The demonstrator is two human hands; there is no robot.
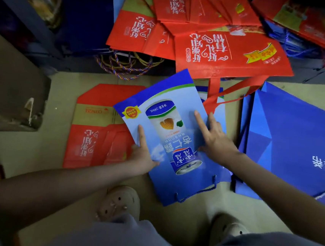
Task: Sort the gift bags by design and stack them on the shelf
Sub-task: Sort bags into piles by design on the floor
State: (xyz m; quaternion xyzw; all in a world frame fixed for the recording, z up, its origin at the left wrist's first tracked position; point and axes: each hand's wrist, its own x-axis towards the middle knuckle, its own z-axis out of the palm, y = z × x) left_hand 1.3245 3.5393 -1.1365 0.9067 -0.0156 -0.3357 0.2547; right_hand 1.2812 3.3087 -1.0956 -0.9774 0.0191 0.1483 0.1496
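A blue gift bag (169, 127) printed with a drinks can lies flat on the floor in the middle, rope handles toward me. My left hand (142, 154) holds its left edge, index finger straight on top, other fingers under the edge. My right hand (214, 135) rests on its right side with fingers straight. Another blue bag of the same design shows beneath it (221, 112). Red bags (230, 52) with white lettering lie in a loose heap at the back. More red bags (95, 134) sit flat at the left. Plain dark-blue bags (295, 135) lie at the right.
A dark shelf frame (29, 16) stands at the back left, with a brown board (7, 92) below it. Twisted rope handles (123, 63) spill out under the red heap. My two feet in pale clogs (122, 202) stand on the floor just before the blue bag.
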